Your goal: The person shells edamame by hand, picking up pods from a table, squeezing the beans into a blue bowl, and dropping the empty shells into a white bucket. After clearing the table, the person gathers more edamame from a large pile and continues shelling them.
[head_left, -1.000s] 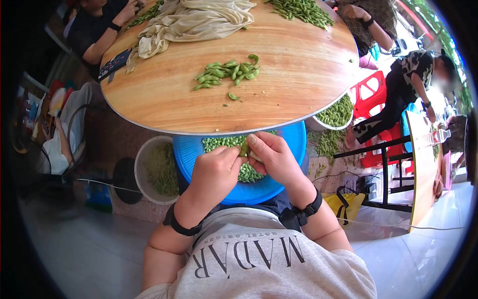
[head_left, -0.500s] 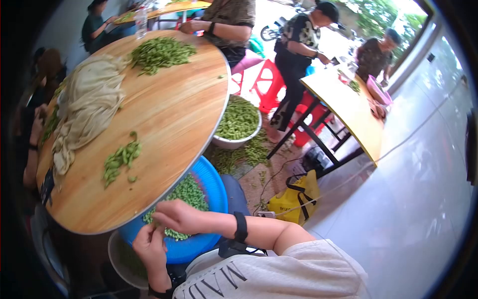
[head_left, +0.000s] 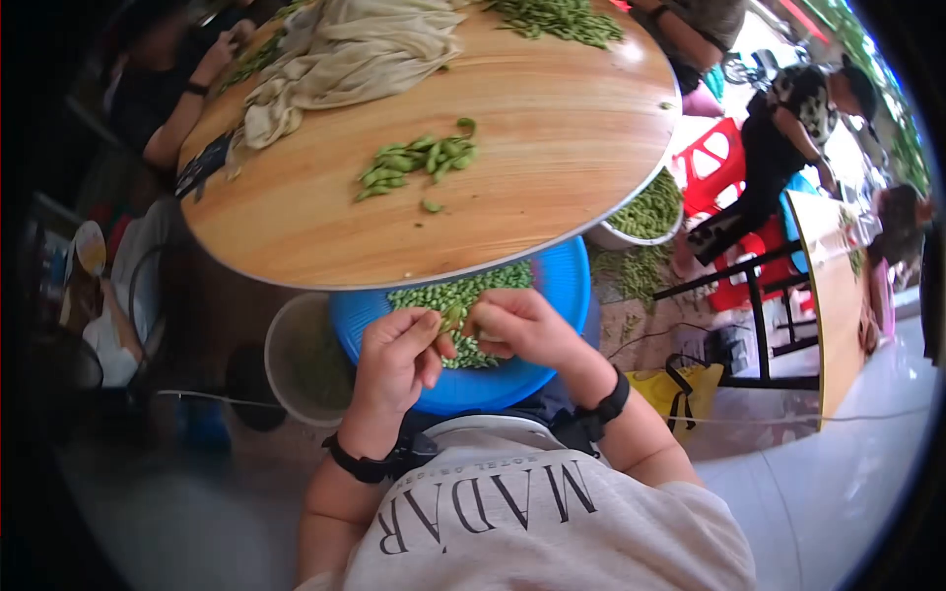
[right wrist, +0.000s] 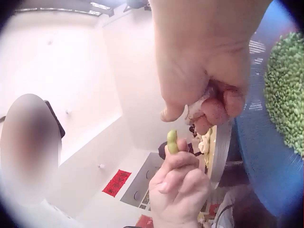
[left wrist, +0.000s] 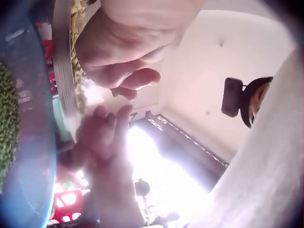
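Over the blue basin (head_left: 569, 295) of shelled green beans (head_left: 463, 291), my two hands are close together. My left hand (head_left: 391, 360) pinches a green soybean pod (right wrist: 173, 141) between thumb and fingertips, the pod standing up from them in the right wrist view. Just across from it, my right hand (head_left: 527, 330) has its fingers curled and its thumb stretched toward the pod, with a small gap between. Something whitish (right wrist: 195, 110) shows at the right fingers. In the left wrist view the left hand's own fingers hide the pod.
On the round wooden table (head_left: 325, 231) lie a small heap of pods (head_left: 419, 163), a cream cloth (head_left: 355, 59) and a larger pod pile (head_left: 562, 20). A white tub of pods (head_left: 645, 212) stands right, another tub (head_left: 305, 360) left. Other people sit and stand around.
The head view swung to the right and came back. Both hands were together at a pod; now they are slightly apart, and the left hand has turned with its thumb up.
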### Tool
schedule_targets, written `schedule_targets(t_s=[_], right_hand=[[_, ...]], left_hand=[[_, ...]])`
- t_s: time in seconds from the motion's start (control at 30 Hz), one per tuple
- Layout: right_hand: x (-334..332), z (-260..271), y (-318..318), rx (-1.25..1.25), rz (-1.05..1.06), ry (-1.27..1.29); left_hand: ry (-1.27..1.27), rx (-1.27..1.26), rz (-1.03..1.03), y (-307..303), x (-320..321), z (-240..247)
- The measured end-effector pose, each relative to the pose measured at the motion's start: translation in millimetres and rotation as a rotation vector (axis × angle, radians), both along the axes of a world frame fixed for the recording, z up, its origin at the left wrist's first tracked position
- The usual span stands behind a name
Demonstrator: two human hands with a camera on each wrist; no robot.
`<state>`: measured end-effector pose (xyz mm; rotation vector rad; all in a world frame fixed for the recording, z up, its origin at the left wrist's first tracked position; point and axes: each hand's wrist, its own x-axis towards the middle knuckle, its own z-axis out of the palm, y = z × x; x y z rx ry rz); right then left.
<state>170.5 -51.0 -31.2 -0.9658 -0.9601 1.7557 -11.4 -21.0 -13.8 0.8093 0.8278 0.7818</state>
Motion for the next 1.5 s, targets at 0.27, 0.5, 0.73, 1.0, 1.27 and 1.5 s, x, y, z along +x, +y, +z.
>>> schedule_targets(t_s=[0.27,0.5,0.73,1.0,1.27,1.5], right_hand=[[-9,21,13,0.540,-0.142,-0.595],[-10,19,16,0.465,0.059,-0.669],[-11,11,15,0.380,0.091,-0.649],[-1,5,21,0.258,0.180,-0.533],[-7,-15,18,0.530,0.002,-0.973],[-11,-11,18,0.333,0.081,-0.523]], left_hand=[[0.106,0.124,0.020,-7,1,-4],[0.109,-0.037,-0.083,-7,-12,-5],[0.336,0.134,-0.124,-12,-8,-8],[0.339,0.073,-0.110,-10,-4,-7],[0.709,0.461,-0.028,-8,-10,-45],[0.174,-0.103,-0.126,-1,-13,-31]])
